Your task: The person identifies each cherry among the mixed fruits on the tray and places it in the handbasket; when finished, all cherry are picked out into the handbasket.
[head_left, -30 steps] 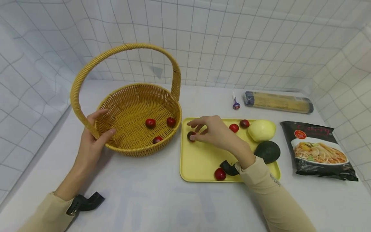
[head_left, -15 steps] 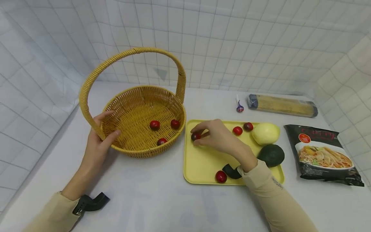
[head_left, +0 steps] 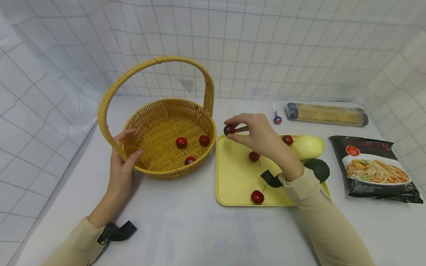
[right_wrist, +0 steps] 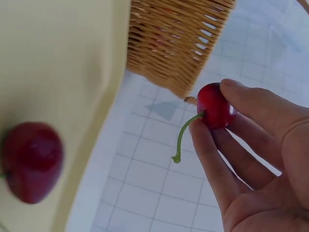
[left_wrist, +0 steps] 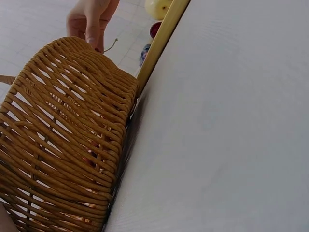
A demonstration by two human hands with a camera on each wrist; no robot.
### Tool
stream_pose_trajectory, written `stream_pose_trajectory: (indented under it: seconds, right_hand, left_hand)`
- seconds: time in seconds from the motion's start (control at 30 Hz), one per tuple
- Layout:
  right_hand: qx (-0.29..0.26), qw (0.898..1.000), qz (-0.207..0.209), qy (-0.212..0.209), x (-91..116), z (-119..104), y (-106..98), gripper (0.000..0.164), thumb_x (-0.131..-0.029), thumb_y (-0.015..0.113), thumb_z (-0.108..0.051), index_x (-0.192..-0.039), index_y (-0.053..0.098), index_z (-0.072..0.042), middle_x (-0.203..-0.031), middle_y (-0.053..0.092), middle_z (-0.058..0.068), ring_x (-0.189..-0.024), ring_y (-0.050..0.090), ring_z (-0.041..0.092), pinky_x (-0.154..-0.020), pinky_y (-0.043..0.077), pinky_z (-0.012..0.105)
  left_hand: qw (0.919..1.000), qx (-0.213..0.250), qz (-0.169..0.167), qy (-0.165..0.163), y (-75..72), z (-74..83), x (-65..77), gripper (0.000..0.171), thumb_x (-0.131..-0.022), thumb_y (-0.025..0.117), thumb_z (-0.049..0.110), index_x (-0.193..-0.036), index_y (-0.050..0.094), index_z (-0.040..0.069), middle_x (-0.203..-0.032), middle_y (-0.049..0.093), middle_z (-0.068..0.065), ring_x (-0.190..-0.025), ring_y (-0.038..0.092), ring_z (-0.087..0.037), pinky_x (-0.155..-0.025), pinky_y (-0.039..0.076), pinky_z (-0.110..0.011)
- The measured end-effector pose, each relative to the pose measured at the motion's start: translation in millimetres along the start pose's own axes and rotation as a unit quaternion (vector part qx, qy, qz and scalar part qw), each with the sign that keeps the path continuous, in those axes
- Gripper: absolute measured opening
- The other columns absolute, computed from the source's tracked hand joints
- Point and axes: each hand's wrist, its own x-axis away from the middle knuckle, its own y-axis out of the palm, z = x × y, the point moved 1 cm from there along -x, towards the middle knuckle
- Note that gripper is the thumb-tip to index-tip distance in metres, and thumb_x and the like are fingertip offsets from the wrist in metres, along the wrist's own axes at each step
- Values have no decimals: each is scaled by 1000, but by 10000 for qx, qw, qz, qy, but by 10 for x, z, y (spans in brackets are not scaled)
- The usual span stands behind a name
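My right hand (head_left: pixel 257 133) pinches a dark red cherry (right_wrist: pixel 215 105) between thumb and fingertips, its green stem (right_wrist: pixel 181 137) hanging free. In the head view that cherry is over the far left edge of the yellow tray (head_left: pixel 233 184). On the left, my left hand (head_left: pixel 124 166) grips the wicker basket (head_left: pixel 159 173) by its rim at the foot of the tall handle (head_left: pixel 105 107), thumb inside. Three cherries lie in the basket, one of them this red cherry (head_left: pixel 181 142). Another cherry (head_left: pixel 257 197) lies near the tray's front edge, and one more cherry (head_left: pixel 254 156) below my right hand.
A yellow lemon-like fruit (head_left: pixel 307 147) and a dark green avocado (head_left: pixel 318 170) sit at the tray's right, with a cherry (head_left: pixel 287 139) beside them. Behind stand a lollipop (head_left: pixel 277 119) and a long yellow packet (head_left: pixel 327 114). A black noodle bag (head_left: pixel 376 168) lies far right.
My right hand has taken hold of the cherry at the tray's left and lifted it up and away from the tray floor. My left hand keeps its grip on the basket. The head view has shifted slightly.
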Motion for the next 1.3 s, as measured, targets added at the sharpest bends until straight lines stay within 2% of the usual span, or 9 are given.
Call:
stream_pose_trajectory:
  seconds: [0.13,0.27,0.37,0.57,0.73,0.97,1.3]
  right_hand:
    - [-225,9997,37,-118,-144,-72,52,36,-93,82,-13,-127,72,-8,-115,78,3,-106,74,17,-91,60,35]
    - [-484,9982,-53,-346,-279,-147,178,29,-94,81,-12,-121,72,-8,-111,77,2,-105,73,16,-92,60,34]
    - [-501,9977,5,-456,-325,-156,255,26,-94,81,-11,-119,74,-7,-111,77,2,-104,74,16,-92,60,34]
    - [-242,9989,196,-344,-321,-80,326,30,-94,81,-13,-122,75,-4,-116,78,5,-106,75,19,-92,60,32]
    - [-265,9985,430,-204,-337,-103,231,31,-95,80,-19,-123,75,-4,-120,77,8,-108,74,22,-94,59,33]
    - [-305,9974,630,158,-340,-76,25,23,-100,75,-27,-116,78,-11,-111,78,0,-103,72,11,-91,60,31]
    - [-119,9991,276,294,-300,36,-50,17,-101,73,-25,-112,79,-12,-109,79,0,-101,72,12,-90,59,31]
  left_hand:
    - [9998,-37,86,-165,-1,-64,77,57,-96,57,2,-152,50,7,-156,47,-7,-154,29,-17,-121,15,-32]
    - [9992,-189,76,-332,-17,-86,159,57,-98,57,5,-154,48,10,-159,44,-5,-155,28,-15,-123,14,-34]
    - [9991,-255,14,-345,-22,-57,156,57,-99,58,5,-154,48,11,-160,43,-5,-156,26,-15,-124,11,-36]
    - [9988,-268,-132,-393,-31,16,109,57,-99,59,4,-154,47,11,-160,42,-6,-155,26,-14,-123,13,-34]
    - [9990,-257,-130,-327,-56,56,77,57,-98,59,3,-154,47,8,-160,43,-8,-156,26,-14,-123,11,-35]
    - [9995,-106,-142,-276,-58,65,23,58,-97,59,1,-153,49,10,-159,44,-8,-156,26,-15,-123,10,-35]
    - [9989,-298,-202,-288,-39,50,-15,58,-98,61,3,-153,48,11,-159,45,-6,-156,27,-16,-126,10,-37]
